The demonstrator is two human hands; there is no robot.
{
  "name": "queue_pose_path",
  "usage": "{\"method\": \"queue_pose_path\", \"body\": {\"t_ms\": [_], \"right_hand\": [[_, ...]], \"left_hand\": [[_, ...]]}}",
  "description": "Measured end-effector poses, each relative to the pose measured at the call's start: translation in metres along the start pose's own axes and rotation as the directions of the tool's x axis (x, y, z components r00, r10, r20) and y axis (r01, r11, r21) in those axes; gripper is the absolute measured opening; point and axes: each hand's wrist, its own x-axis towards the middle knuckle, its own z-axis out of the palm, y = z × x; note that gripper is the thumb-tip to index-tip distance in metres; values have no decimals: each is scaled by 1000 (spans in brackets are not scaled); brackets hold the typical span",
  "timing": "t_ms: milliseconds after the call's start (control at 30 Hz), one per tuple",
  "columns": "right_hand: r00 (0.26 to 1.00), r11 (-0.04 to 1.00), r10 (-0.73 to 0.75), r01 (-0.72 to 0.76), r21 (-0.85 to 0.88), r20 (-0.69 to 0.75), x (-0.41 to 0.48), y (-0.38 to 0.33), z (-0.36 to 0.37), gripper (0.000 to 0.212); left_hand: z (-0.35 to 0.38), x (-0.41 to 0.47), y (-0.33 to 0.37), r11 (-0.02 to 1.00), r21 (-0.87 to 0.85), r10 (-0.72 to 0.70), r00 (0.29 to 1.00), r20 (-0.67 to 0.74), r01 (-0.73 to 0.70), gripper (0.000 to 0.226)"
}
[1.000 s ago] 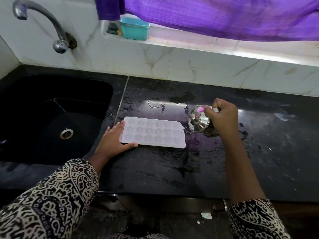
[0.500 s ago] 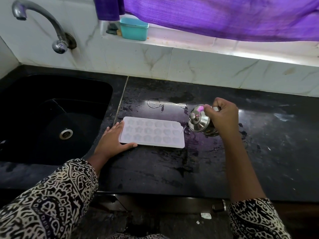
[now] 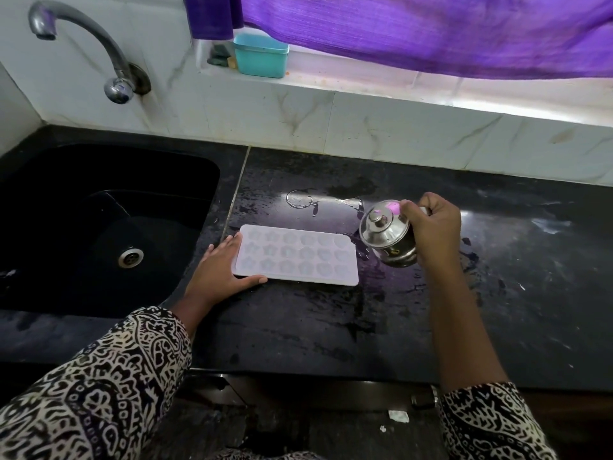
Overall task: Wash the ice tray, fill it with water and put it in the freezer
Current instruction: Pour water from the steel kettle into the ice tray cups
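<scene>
A white ice tray (image 3: 298, 257) with star-shaped cells lies flat on the wet black counter (image 3: 331, 330), just right of the sink. My left hand (image 3: 217, 272) rests against the tray's left end, fingers straight along the edge and thumb along the front edge. My right hand (image 3: 434, 227) grips a small lidded steel pot (image 3: 384, 232), held tilted toward the tray just off its right end and slightly above the counter. I cannot tell whether water lies in the cells.
A black sink (image 3: 99, 174) with a drain (image 3: 130, 257) fills the left, and a curved tap (image 3: 83, 38) sticks out of the tiled wall above it. On the window ledge stands a teal box (image 3: 260, 54) under a purple curtain (image 3: 431, 28). Puddles spot the counter.
Both hands and the tray stay almost where they were. A thin trickle near the pot's mouth half a second ago no longer shows.
</scene>
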Motion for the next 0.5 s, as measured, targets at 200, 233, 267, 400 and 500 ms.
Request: {"method": "queue_pose_path", "body": {"t_ms": [200, 233, 267, 400, 500], "right_hand": [[892, 743, 452, -360, 564, -25, -2, 8, 30, 26], [873, 690, 488, -383, 615, -4, -1, 6, 37, 24], [857, 638, 515, -398, 659, 19, 1, 5, 44, 23], [836, 525, 539, -425, 737, 98, 14, -1, 80, 21], [838, 511, 530, -438, 739, 131, 29, 2, 110, 21]], "left_hand": [[-2, 0, 1, 1000, -3, -6, 1000, 10, 6, 141], [-2, 0, 1, 1000, -6, -8, 1000, 10, 8, 141], [-2, 0, 1, 1000, -9, -9, 1000, 9, 9, 141], [-3, 1, 0, 1000, -13, -10, 1000, 14, 10, 143], [-3, 3, -1, 1000, -13, -11, 1000, 24, 11, 141]]}}
